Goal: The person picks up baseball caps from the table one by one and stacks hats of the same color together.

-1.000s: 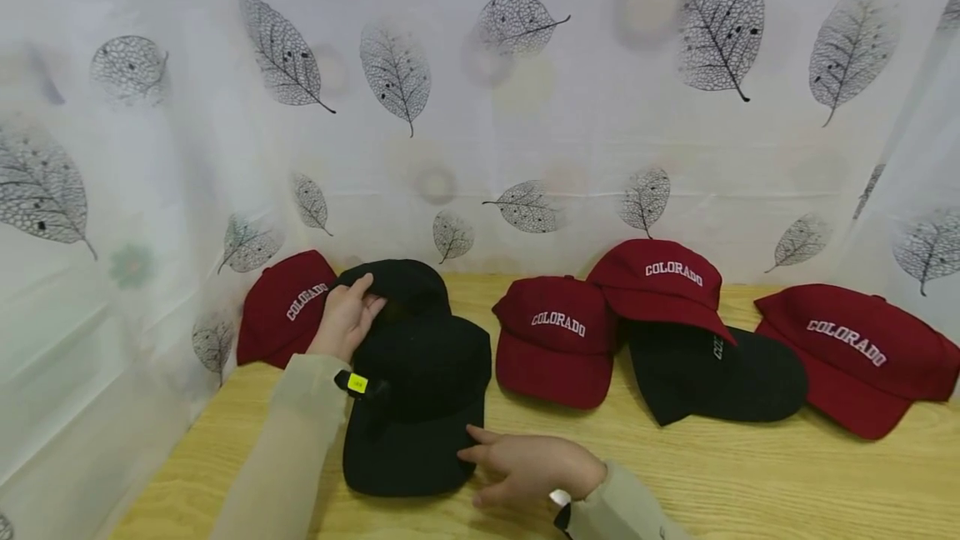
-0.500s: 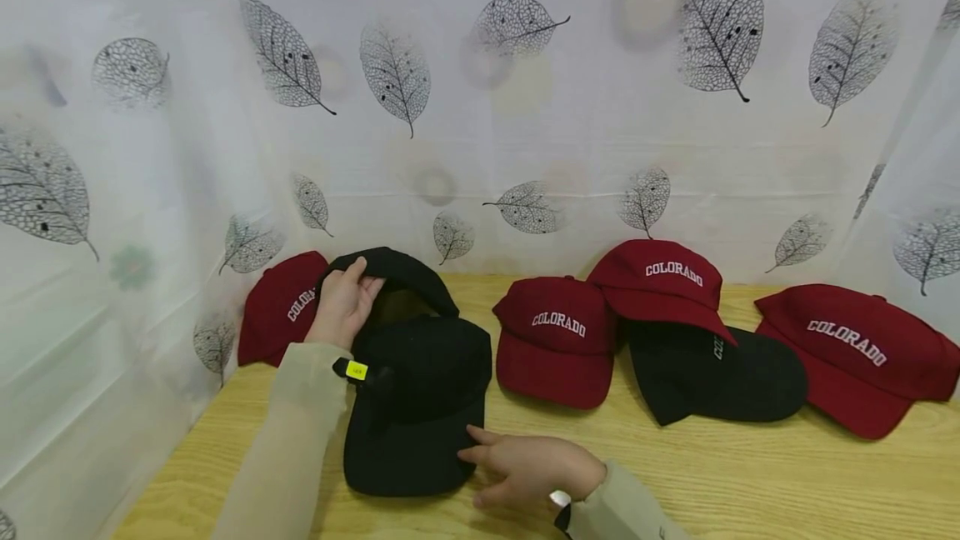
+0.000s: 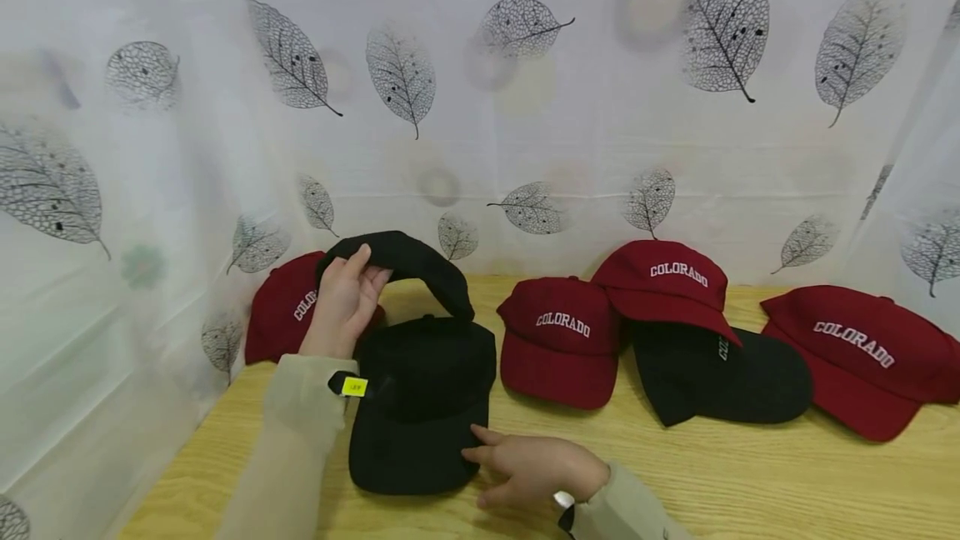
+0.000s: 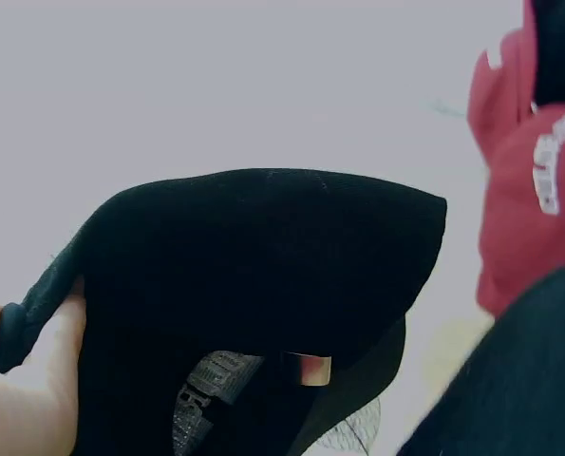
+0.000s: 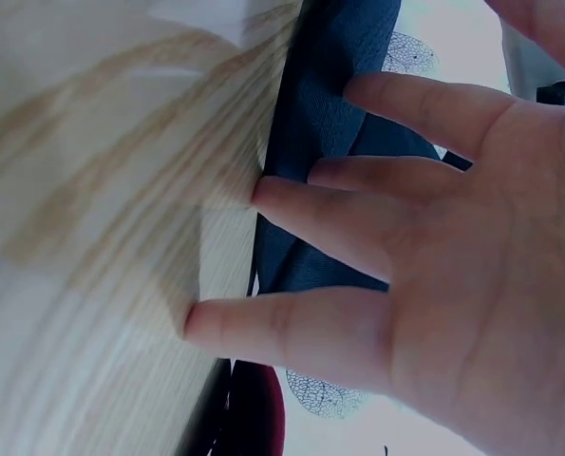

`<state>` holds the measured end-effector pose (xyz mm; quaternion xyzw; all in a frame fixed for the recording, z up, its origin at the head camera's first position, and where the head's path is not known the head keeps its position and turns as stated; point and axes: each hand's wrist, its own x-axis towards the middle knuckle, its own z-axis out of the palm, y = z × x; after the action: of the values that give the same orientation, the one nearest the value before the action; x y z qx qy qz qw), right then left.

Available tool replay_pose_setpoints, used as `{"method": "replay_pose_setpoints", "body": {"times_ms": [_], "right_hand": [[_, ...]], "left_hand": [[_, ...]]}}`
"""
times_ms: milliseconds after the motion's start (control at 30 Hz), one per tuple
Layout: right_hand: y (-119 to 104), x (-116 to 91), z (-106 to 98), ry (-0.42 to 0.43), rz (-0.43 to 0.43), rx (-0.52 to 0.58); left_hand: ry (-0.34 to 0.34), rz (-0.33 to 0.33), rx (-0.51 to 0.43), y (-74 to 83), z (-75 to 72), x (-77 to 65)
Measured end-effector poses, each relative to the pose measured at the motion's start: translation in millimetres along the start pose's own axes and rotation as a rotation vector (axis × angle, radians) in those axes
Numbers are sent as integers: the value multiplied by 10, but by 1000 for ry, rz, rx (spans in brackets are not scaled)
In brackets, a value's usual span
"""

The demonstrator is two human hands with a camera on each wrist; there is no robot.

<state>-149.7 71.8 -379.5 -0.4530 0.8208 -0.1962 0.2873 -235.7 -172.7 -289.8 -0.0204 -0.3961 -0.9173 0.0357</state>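
My left hand [image 3: 351, 298] pinches the edge of a black cap [image 3: 420, 257], thumb and fingers on either side of the fabric. That cap is raised and tilted, and its inside with tags shows in the left wrist view. Directly before it a second black cap [image 3: 427, 369] lies on the table with its brim [image 3: 412, 461] toward me. My right hand [image 3: 536, 467] reaches in from the right, fingers spread and mostly straight, fingertips at the brim's right edge. In the right wrist view the fingers [image 5: 339, 223] meet the dark brim and the wood.
Behind my left hand sits a red cap [image 3: 281, 307]. To the right a red cap [image 3: 558, 340] stands beside another red cap [image 3: 667, 282], which rests on a black cap [image 3: 750, 373]. Farther right is one more red cap [image 3: 855, 357]. A leaf-print curtain [image 3: 465, 107] closes the back of the table [image 3: 637, 465].
My left hand has lifted the rear black cap upward and tilted it, widening the gap above the front cap and covering more of the left red cap. My right hand stays at the brim.
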Motion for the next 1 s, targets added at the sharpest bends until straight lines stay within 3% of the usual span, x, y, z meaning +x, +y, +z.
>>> {"method": "replay_pose_setpoints", "body": {"times_ms": [233,367,533,700,833,1000], "right_hand": [[16,-26,-43,42,12,-19],[68,-75,-129,135,18,9],[148,-177,-272,273,-5,84],[242,-274,-380,431,-40,189],[325,-295,-421,602,14,291],[406,-222,-410,747,91,564]], "left_hand": [[-93,67,-84,-47,44,-172],[-166,112,-108,-83,35,-295],[-207,131,-85,-116,27,-438],[-255,128,-51,-143,40,-542],[-283,118,-8,-156,85,-592],[-313,94,40,-163,131,-635]]}}
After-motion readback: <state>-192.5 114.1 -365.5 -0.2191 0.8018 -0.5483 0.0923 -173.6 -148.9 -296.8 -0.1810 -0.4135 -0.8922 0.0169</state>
